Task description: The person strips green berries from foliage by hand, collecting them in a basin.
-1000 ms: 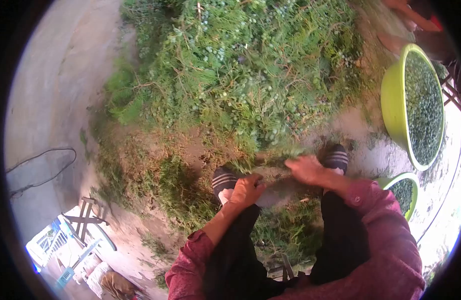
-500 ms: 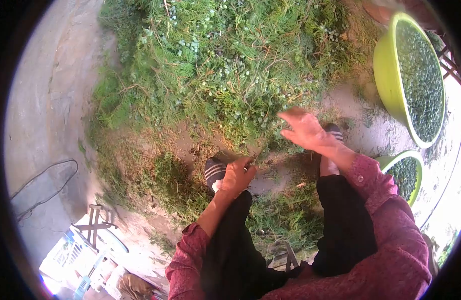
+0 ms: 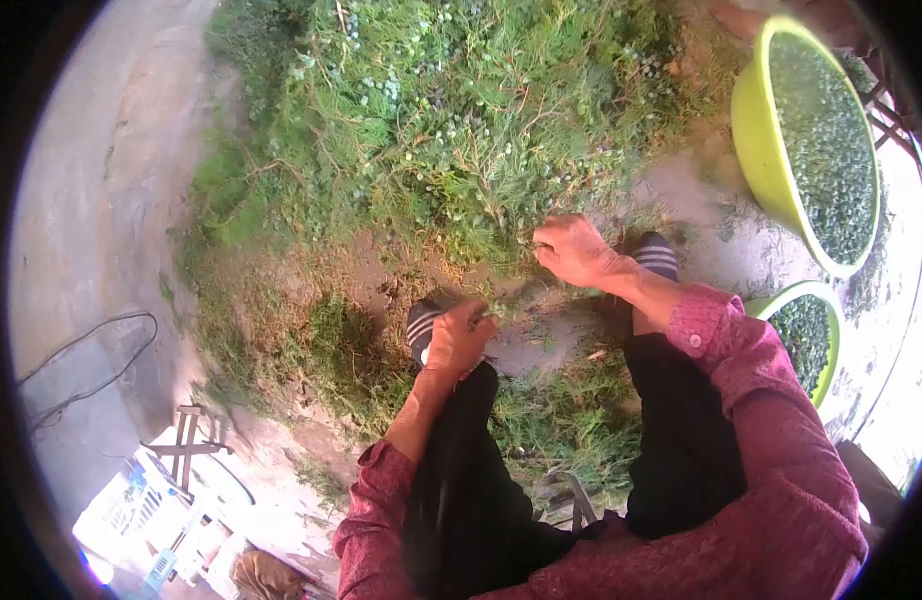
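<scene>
Near the branches, the right hand's hold is unclear.

The floor is bearing a broad pile of greenery, and loose sprigs are lying scattered on its near side, around two shoes. At the right, a big tub and a small tub are standing near each other; at the left, a cable is lying in a loop.

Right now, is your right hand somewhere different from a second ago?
Yes. Judged against the branch pile, the right hand has moved forward, closer to its near edge.
</scene>
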`<state>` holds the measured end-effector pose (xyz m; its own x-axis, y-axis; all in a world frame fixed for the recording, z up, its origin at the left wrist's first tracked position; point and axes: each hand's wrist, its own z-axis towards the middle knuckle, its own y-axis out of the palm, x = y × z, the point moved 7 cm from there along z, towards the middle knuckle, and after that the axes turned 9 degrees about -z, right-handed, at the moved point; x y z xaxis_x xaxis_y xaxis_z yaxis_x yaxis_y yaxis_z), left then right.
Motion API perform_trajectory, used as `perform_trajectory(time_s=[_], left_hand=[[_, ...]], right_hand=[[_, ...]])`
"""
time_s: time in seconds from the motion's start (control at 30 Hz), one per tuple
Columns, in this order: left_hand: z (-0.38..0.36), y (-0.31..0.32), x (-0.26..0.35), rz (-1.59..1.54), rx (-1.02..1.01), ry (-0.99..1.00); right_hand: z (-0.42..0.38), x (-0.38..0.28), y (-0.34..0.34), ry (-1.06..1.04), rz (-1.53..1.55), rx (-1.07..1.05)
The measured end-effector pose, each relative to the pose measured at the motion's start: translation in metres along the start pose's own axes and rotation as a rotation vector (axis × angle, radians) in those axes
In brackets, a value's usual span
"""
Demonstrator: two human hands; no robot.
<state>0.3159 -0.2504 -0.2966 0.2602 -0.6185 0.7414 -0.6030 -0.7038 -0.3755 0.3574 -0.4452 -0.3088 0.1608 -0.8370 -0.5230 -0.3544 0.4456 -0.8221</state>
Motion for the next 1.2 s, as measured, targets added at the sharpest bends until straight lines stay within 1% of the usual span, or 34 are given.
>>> perform_trajectory(time_s=[0.03,0.07,0.1,0.17,0.2,0.3,0.33,0.37,0.4,0.43,0.47,0.5,0.53,0.57,0.6,0.63,0.67,0.7,0.77,0.8,0.83,0.9,0.93,0.97,1.0,1.03,1.07,1.1,1.17,1.2], left_hand=[[-0.003,-0.006,0.003,0.028,0.04,0.035],[-0.007,-0.012,0.0,-0.04,0.086,0.036],[-0.014,-0.018,0.008,-0.043,0.096,0.061],[-0.033,-0.041,0.019,-0.166,0.217,0.034],[-0.046,-0.052,0.036,-0.148,0.232,0.046],[-0.083,-0.083,0.08,-0.177,0.327,0.11],[-0.098,-0.092,0.105,-0.216,0.355,0.209],[-0.111,-0.101,0.127,-0.219,0.366,0.236],[-0.127,-0.11,0.154,-0.243,0.371,0.321],[-0.144,-0.118,0.178,-0.265,0.373,0.402],[-0.162,-0.126,0.203,-0.18,0.432,0.513],[-0.178,-0.131,0.224,-0.175,0.439,0.532],[-0.201,-0.137,0.25,-0.183,0.483,0.669],[-0.226,-0.142,0.273,-0.191,0.525,0.808],[-0.245,-0.145,0.289,-0.187,0.526,0.831],[-0.27,-0.151,0.308,-0.085,0.648,0.916],[-0.29,-0.154,0.322,0.018,0.771,1.0],[-0.297,-0.153,0.328,0.023,0.769,1.023],[-0.328,-0.141,0.34,0.204,0.975,1.252],[-0.335,-0.125,0.349,0.346,0.933,1.3],[-0.333,-0.109,0.352,0.4,0.813,1.322],[-0.314,-0.08,0.351,0.507,0.587,1.301],[-0.305,-0.074,0.348,0.507,0.582,1.299],[-0.289,-0.067,0.342,0.534,0.518,1.227],[-0.274,-0.061,0.335,0.559,0.449,1.148],[-0.264,-0.061,0.328,0.556,0.44,1.13],[-0.253,-0.062,0.324,0.586,0.425,1.125],[-0.246,-0.064,0.323,0.621,0.416,1.125],[-0.237,-0.071,0.321,0.594,0.423,1.112],[-0.232,-0.079,0.316,0.488,0.441,1.11]], right_hand=[[-0.003,-0.004,-0.018,-0.018,0.079,0.062],[-0.006,-0.006,-0.033,-0.009,0.153,0.115],[-0.01,-0.013,-0.052,-0.017,0.133,0.132],[-0.02,-0.029,-0.091,0.098,0.31,0.025],[-0.025,-0.04,-0.112,0.137,0.294,-0.019],[-0.045,-0.071,-0.163,0.111,0.298,0.008],[-0.051,-0.08,-0.179,0.1,0.278,0.031],[-0.059,-0.087,-0.186,0.127,0.379,-0.019],[-0.069,-0.095,-0.191,0.155,0.485,-0.075],[-0.083,-0.112,-0.205,0.145,0.475,-0.061],[-0.099,-0.13,-0.222,0.133,0.615,-0.024],[-0.112,-0.144,-0.235,0.118,0.757,0.013],[-0.104,-0.133,-0.223,0.145,0.825,0.049],[-0.109,-0.121,-0.217,0.137,0.818,0.065],[-0.119,-0.134,-0.227,0.129,0.9,0.073],[-0.129,-0.152,-0.241,0.119,0.981,0.083],[-0.146,-0.157,-0.252,0.345,0.914,0.175],[-0.146,-0.146,-0.251,0.335,0.914,0.196],[-0.138,-0.131,-0.245,-0.113,0.855,0.22],[-0.156,-0.157,-0.264,-0.626,0.519,0.45],[-0.166,-0.171,-0.267,-0.62,0.515,0.458],[-0.162,-0.157,-0.233,0.128,1.308,0.189],[-0.158,-0.163,-0.229,0.073,1.353,0.112],[-0.154,-0.162,-0.229,0.079,1.359,0.11],[-0.152,-0.168,-0.234,0.1,1.196,0.078],[-0.149,-0.173,-0.237,0.119,1.034,0.038],[-0.145,-0.181,-0.233,0.105,1.189,-0.034],[-0.14,-0.187,-0.232,0.103,1.196,-0.046],[-0.13,-0.191,-0.24,0.115,1.282,0.092],[-0.119,-0.199,-0.242,-0.047,1.216,-0.014]])
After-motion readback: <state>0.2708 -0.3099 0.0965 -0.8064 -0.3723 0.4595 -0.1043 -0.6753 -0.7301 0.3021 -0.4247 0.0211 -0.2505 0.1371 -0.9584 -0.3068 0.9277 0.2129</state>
